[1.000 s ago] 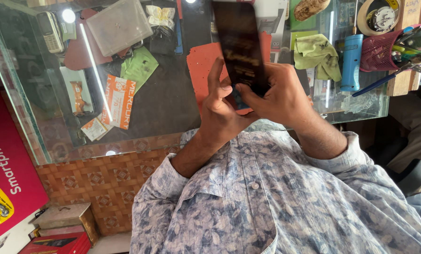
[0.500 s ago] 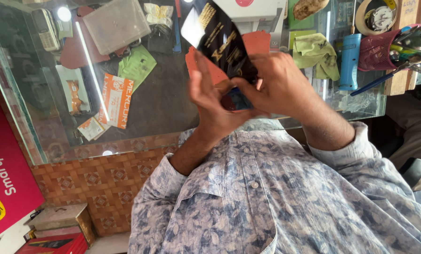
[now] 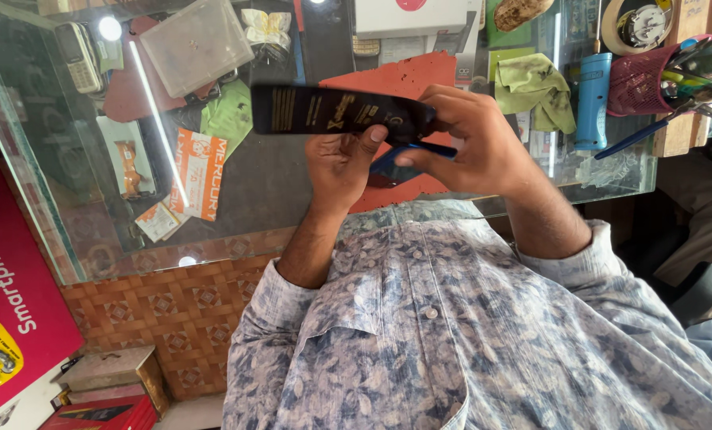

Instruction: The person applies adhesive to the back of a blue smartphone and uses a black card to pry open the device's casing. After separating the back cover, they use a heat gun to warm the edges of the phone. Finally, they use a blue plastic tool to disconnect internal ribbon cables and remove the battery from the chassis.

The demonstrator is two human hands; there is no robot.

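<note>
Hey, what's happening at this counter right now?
A person in a patterned shirt holds a flat black packet with gold print level over a glass counter. The left hand supports it from below with the thumb on its face; the right hand pinches its end and also grips a dark blue phone beneath. A green cloth, a blue tube and a tool basket sit behind.

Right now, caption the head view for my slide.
Both hands hold a flat black printed packet above a glass counter.

Left hand (image 3: 342, 163) and right hand (image 3: 474, 143) jointly grip a flat black packet (image 3: 332, 110), held horizontal above the glass tabletop (image 3: 268, 187); a blue item (image 3: 408, 153) sits beneath.
</note>
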